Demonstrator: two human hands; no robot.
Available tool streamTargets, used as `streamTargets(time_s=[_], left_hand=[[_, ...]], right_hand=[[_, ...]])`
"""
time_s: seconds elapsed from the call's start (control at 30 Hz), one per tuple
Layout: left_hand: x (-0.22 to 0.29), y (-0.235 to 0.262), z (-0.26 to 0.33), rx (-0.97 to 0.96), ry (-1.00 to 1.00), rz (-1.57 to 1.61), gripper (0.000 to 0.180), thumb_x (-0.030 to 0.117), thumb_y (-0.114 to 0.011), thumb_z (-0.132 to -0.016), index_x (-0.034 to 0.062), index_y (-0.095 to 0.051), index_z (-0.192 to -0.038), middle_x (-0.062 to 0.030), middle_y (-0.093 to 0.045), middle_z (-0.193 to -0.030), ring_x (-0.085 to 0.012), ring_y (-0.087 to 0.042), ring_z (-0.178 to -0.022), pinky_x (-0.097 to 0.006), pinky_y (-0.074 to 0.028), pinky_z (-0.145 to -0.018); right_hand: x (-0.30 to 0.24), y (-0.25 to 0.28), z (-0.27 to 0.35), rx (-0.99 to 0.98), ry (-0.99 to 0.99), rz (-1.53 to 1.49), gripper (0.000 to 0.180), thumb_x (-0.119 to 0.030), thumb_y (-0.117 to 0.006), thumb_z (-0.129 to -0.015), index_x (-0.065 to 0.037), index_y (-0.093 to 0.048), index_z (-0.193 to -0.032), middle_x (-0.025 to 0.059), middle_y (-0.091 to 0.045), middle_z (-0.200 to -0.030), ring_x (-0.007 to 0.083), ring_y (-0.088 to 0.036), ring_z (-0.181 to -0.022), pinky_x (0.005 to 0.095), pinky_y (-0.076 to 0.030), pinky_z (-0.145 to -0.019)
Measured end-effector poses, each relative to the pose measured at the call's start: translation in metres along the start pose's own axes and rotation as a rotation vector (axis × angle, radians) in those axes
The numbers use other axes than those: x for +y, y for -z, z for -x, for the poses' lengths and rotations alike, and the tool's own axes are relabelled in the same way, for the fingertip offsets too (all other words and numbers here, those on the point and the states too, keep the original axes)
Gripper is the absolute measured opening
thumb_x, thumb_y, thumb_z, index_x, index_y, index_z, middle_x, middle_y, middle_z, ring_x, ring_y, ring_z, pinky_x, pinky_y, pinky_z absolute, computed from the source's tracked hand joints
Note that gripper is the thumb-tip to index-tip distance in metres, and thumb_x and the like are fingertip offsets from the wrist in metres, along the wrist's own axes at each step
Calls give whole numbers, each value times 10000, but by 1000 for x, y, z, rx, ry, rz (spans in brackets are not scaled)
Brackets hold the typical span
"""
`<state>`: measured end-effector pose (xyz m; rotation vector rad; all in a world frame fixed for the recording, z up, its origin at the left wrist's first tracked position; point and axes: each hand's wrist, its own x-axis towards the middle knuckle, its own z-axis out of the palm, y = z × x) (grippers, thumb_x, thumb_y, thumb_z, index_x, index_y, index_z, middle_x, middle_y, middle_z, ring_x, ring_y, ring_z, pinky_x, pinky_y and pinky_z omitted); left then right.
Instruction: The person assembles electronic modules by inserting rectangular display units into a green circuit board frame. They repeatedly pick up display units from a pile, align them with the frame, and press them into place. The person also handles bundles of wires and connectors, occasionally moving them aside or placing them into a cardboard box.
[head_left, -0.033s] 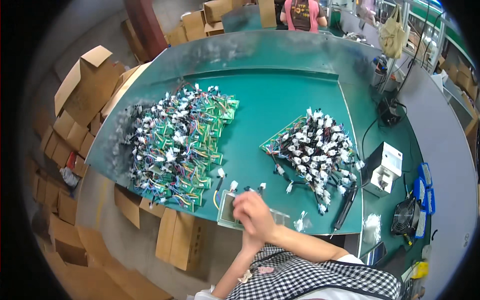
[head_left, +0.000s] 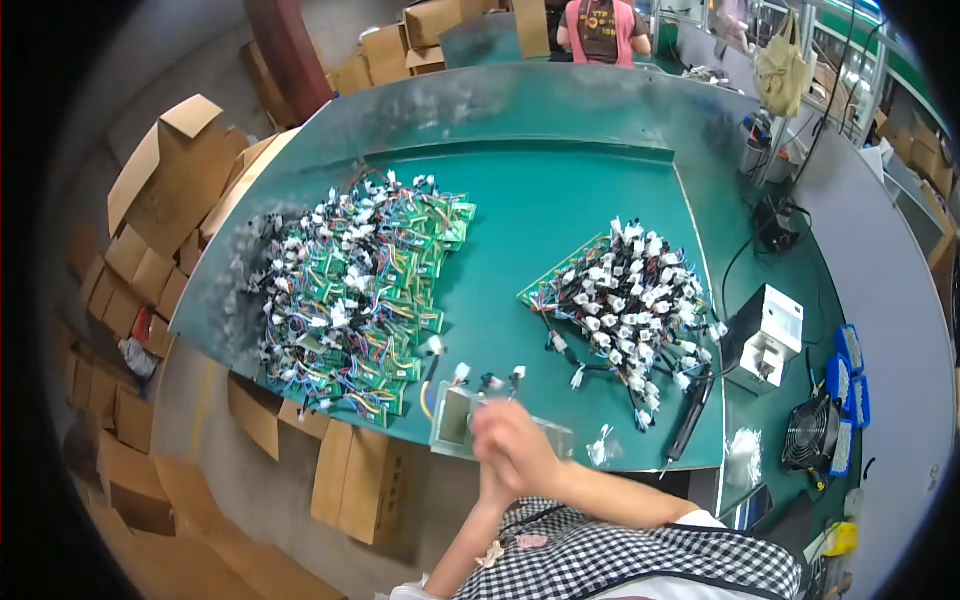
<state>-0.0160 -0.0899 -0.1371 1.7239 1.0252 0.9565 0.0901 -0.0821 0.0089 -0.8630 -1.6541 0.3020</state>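
My right hand point(head_left: 515, 450) is over the near edge of the green worktable, fingers curled and partly blurred. Beneath and against it, my left hand point(head_left: 495, 490) is mostly covered, its fingers hidden. What the right fingers hold, if anything, cannot be made out. Just beyond the hands, a flat rectangular panel point(head_left: 452, 422) with a pale border and greyish middle lies at the table edge, partly covered by them. Several wires with white connectors point(head_left: 461, 373) lie at its far side. To the right is a small clear plastic piece point(head_left: 602, 446).
A large heap of green circuit boards with wires point(head_left: 350, 290) covers the table's left. On the right lie a pile of white-connector harnesses point(head_left: 640, 300), a black pen-shaped tool point(head_left: 690, 425), a white box device point(head_left: 768, 335) and a small fan point(head_left: 808, 435). Cardboard boxes point(head_left: 365, 480) stand left and below.
My hands have shifted slightly down and to the right, staying together. The right hand has turned a little, and its fingers cover more of the panel's right part.
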Motion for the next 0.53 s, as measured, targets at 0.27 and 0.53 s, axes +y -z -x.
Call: streamTargets(time_s=[0.27, 0.53], left_hand=[[76, 45, -50, 32, 112, 29, 270, 4, -535, -762, -47, -508, -1026, -97, -551, -936, -197, -531, -835, -313, -425, -763], [91, 1, -88, -200, -474, -1246, 482, 109, -618, -707, 16, -466, -1155, -177, -376, -1283, -330, -372, -1178, -388, -321, -965]], right_hand=[[85, 93, 182, -202, -1047, 858, 137, -121, -604, -689, -49, -588, -804, 147, -554, -811, 317, -571, -749, 411, -457, -646], [9, 111, 67, 337, -965, -1393, 836, -488, -565, -767, -141, -106, -1373, 120, -288, -1354, 298, -355, -1198, 434, -258, -1009]])
